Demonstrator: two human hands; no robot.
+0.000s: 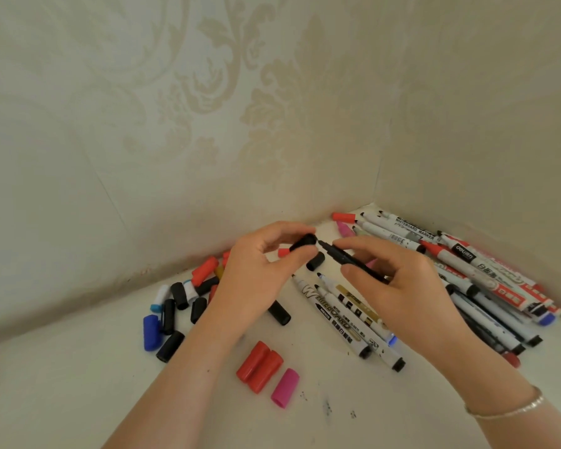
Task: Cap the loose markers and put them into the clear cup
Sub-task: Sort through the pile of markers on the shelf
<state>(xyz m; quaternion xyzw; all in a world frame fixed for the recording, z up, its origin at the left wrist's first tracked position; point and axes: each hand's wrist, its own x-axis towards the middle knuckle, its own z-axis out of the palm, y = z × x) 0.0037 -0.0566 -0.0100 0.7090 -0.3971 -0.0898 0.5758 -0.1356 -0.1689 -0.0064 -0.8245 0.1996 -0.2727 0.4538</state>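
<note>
I have the black marker [350, 259] pinched in my right hand [399, 286], thumb under the barrel and fingers curled over it, its bare tip aimed left at the black cap [303, 243] that my left hand [256, 270] holds between thumb and fingertips. Tip and cap mouth are just apart, nearly in line, both raised above the white tabletop [78, 400]. If the cap is tilted when I push, the nib could catch the rim, smear ink on my fingers, or the cap could slip from so light a pinch and roll among the loose caps [175, 306] to my left. Two red caps [259, 366] and a pink cap [285, 387] lie near me; uncapped markers [473, 277] are heaped in the corner to my right. I cannot see the clear cup.
</note>
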